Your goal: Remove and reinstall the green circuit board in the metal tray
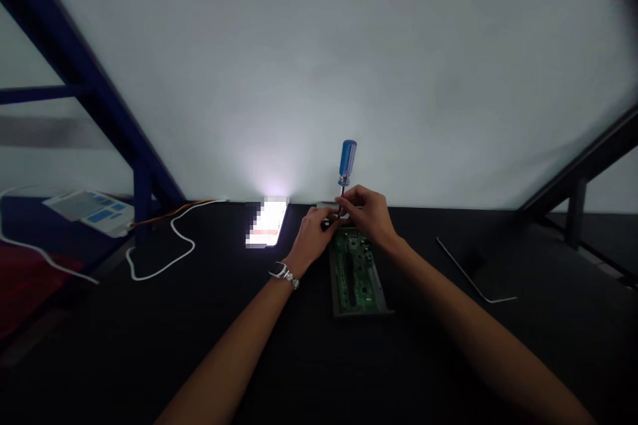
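Observation:
My right hand [365, 214] pinches the metal shaft of a blue-handled screwdriver [347, 163], which stands nearly upright with its handle pointing away from me. My left hand [312, 237] is curled beside the shaft, its fingertips close to my right hand. Whether it grips anything is hidden. Both hands are just above the far end of a green circuit board [353, 271] lying in a grey metal tray [360, 309]. The screwdriver's tip and the board's far edge are hidden behind my fingers.
A black table [199, 345] lies under everything. A bright, pixelated phone [268, 222] lies left of my hands, and a white cable [159, 259] curls beyond it. A bent metal rod [473, 275] lies to the right. A metal-link watch [284, 273] circles my left wrist.

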A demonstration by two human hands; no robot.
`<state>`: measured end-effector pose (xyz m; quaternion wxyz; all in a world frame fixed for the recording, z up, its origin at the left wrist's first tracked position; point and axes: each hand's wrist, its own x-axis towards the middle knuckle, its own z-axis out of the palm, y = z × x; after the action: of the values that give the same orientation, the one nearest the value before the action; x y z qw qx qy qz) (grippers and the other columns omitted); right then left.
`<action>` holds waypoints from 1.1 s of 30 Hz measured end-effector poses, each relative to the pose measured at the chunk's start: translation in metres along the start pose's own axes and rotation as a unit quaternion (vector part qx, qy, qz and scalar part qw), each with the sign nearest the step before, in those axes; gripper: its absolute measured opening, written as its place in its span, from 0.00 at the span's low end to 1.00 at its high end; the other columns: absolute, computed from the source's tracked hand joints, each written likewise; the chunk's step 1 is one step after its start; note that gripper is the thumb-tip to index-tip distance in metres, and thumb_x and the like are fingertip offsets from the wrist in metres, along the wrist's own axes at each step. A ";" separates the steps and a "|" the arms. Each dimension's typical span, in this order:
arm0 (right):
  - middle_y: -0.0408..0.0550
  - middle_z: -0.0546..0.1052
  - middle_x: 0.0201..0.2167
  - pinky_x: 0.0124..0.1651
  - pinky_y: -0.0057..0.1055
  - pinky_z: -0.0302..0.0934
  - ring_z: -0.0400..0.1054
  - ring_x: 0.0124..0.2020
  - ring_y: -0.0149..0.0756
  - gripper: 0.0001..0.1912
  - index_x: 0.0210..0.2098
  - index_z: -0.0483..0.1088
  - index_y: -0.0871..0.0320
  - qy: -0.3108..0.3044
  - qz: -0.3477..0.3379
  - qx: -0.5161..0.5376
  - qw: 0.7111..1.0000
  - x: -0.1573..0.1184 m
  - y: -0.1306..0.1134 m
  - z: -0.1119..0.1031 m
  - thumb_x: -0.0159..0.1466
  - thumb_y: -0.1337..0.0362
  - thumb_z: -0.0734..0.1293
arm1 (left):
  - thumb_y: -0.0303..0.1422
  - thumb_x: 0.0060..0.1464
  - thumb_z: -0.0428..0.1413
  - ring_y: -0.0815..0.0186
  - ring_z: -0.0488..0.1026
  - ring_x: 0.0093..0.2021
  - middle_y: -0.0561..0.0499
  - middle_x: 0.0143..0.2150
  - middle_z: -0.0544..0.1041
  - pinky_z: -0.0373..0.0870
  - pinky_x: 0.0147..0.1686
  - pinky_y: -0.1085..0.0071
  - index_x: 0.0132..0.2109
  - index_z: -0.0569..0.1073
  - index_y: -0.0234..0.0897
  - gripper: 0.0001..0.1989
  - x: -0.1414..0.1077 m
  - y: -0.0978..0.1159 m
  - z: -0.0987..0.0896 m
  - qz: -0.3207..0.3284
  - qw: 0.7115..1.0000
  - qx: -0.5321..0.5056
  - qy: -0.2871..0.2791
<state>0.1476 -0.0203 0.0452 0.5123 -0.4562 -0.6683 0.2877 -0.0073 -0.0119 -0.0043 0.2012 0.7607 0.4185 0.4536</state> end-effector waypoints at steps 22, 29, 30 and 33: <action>0.47 0.77 0.28 0.26 0.31 0.68 0.73 0.27 0.37 0.10 0.35 0.70 0.57 -0.047 -0.019 -0.024 0.998 0.003 0.004 -0.005 0.63 0.56 0.66 | 0.35 0.58 0.58 0.61 0.72 0.41 0.48 0.37 0.78 0.70 0.39 0.66 0.42 0.78 0.39 0.08 0.002 0.000 0.002 -0.005 1.000 -0.004 0.000; 0.50 0.80 0.37 0.37 0.34 0.69 0.74 0.30 0.34 0.15 0.50 0.70 0.59 -0.106 -0.058 -0.054 0.991 0.004 -0.004 -0.010 0.65 0.65 0.61 | 0.34 0.60 0.56 0.63 0.71 0.36 0.49 0.35 0.77 0.68 0.36 0.66 0.43 0.79 0.41 0.08 0.000 -0.006 -0.004 0.005 0.999 0.000 -0.046; 0.50 0.80 0.39 0.38 0.34 0.68 0.74 0.31 0.34 0.16 0.52 0.69 0.58 -0.104 -0.063 -0.058 0.991 0.004 -0.004 -0.009 0.65 0.65 0.62 | 0.34 0.59 0.57 0.63 0.71 0.35 0.50 0.34 0.76 0.68 0.35 0.67 0.41 0.79 0.40 0.07 0.000 -0.006 -0.004 -0.001 0.999 -0.001 -0.039; 0.49 0.79 0.38 0.36 0.34 0.68 0.73 0.30 0.35 0.15 0.48 0.70 0.57 -0.059 -0.055 -0.062 0.995 0.004 -0.001 -0.007 0.62 0.62 0.66 | 0.35 0.56 0.60 0.63 0.71 0.34 0.50 0.32 0.75 0.67 0.35 0.67 0.38 0.79 0.39 0.05 0.000 -0.005 -0.002 -0.012 1.000 -0.003 -0.012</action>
<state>0.1534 -0.0178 0.0501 0.4576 -0.4318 -0.7382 0.2435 -0.0112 -0.0090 -0.0065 0.2137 0.7603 0.4241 0.4432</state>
